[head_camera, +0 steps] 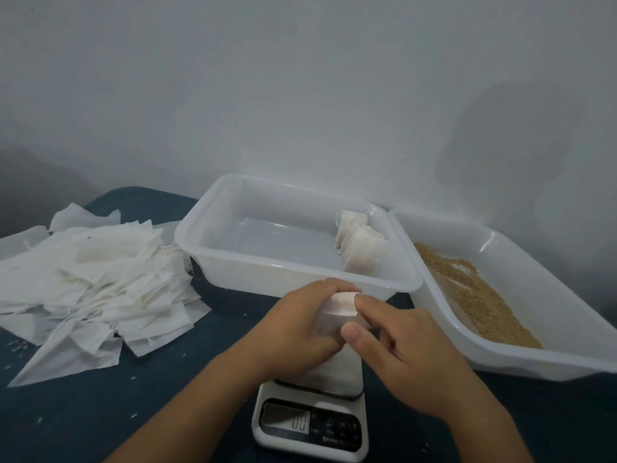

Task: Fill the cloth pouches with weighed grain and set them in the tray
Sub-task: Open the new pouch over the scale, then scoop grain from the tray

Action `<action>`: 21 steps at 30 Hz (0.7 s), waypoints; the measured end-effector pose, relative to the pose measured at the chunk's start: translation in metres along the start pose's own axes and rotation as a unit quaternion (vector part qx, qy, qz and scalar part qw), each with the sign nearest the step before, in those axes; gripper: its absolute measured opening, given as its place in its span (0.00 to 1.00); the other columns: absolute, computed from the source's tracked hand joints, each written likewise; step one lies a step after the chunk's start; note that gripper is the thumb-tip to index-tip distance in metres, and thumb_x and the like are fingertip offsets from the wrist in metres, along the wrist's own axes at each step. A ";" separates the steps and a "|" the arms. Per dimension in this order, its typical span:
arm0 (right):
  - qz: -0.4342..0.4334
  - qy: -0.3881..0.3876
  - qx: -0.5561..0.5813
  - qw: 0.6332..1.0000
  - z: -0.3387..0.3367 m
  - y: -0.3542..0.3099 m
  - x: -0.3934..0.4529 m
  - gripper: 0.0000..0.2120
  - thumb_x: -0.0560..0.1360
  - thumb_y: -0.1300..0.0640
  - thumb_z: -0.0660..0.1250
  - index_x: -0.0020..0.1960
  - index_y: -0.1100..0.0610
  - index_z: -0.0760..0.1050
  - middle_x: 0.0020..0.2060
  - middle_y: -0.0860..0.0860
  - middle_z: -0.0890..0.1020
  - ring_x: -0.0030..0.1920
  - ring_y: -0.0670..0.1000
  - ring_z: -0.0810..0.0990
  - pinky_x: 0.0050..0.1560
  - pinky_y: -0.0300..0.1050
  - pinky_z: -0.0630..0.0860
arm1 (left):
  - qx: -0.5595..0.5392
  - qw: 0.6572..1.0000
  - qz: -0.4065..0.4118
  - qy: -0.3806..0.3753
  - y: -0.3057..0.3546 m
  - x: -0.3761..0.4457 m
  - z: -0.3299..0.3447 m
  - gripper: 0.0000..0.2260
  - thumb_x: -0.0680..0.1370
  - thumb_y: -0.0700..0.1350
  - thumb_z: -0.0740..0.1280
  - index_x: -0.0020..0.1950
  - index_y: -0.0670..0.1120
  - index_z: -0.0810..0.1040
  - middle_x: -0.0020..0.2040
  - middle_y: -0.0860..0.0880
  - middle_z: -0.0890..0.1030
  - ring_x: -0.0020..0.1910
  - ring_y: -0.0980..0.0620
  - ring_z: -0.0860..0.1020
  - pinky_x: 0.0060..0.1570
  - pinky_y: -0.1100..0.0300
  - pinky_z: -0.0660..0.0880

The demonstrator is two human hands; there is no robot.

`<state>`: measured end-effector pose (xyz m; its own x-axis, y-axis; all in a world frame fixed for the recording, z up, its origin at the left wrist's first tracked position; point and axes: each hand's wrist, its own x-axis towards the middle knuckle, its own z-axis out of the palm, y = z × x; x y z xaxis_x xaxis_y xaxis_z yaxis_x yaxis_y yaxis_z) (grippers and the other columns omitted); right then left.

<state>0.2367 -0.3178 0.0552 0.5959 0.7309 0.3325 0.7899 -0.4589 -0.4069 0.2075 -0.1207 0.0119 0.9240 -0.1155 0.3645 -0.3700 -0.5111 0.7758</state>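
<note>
a: where's the pouch [337, 312] right now?

b: up over the scale [312, 426], pinched between both hands. the left hand [300, 324] wraps its body, the right hand [394, 345] nips the top edge with thumb and forefinger.

a: filled or not?

b: can't tell from here. my guess is they're working the mouth, opening or closing it.

a: how to do it well?

b: keep the mouth up and level so no grain spills, and hold it light so the thin cloth doesn't tear.

a: and around it?

b: just behind is the tray [233, 262], a few filled pouches [362, 250] standing at its right end. to the right, touching it, the grain tray [500, 248]. left on the counter [83, 412], a heap of empty pouches [100, 279].
</note>
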 end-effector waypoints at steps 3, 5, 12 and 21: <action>-0.004 -0.010 0.004 1.000 -0.002 0.003 0.000 0.13 0.81 0.34 0.57 0.45 0.38 0.74 0.31 0.45 0.77 0.30 0.50 0.77 0.32 0.36 0.68 | 0.039 0.999 -0.008 -0.007 -0.006 0.000 -0.002 0.21 0.78 0.44 0.72 0.68 0.59 0.76 0.63 0.62 0.80 0.63 0.63 0.76 0.66 0.57 0.74; -0.015 -0.015 -0.002 1.000 -0.002 0.003 0.001 0.13 0.81 0.36 0.59 0.38 0.33 0.71 0.33 0.38 0.77 0.33 0.48 0.77 0.34 0.35 0.67 | 0.033 0.999 -0.010 -0.015 -0.007 0.000 -0.002 0.21 0.76 0.40 0.71 0.66 0.58 0.79 0.61 0.61 0.81 0.62 0.63 0.76 0.66 0.56 0.74; -0.050 -0.018 -0.043 0.998 -0.014 -0.003 0.000 0.16 0.81 0.37 0.61 0.43 0.45 0.79 0.37 0.35 0.77 0.35 0.45 0.77 0.35 0.37 0.71 | -0.086 0.993 -0.021 -0.073 -0.003 0.000 0.005 0.13 0.75 0.52 0.72 0.59 0.58 0.80 0.53 0.57 0.84 0.53 0.57 0.82 0.53 0.56 0.79; 0.236 0.244 -0.059 0.939 -0.080 0.071 0.002 0.04 0.80 0.42 0.67 0.51 0.39 0.81 0.45 0.40 0.86 0.40 0.42 0.84 0.40 0.36 0.75 | -0.128 0.989 -0.071 -0.001 -0.008 0.002 0.008 0.09 0.71 0.58 0.73 0.49 0.64 0.78 0.44 0.61 0.81 0.42 0.63 0.79 0.41 0.71 0.72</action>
<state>0.3057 -0.3893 0.0948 0.8562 0.1256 0.5011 0.4137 -0.7476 -0.5195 0.2129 -0.1237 0.0016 0.9685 -0.0602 0.2418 -0.2487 -0.2904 0.9240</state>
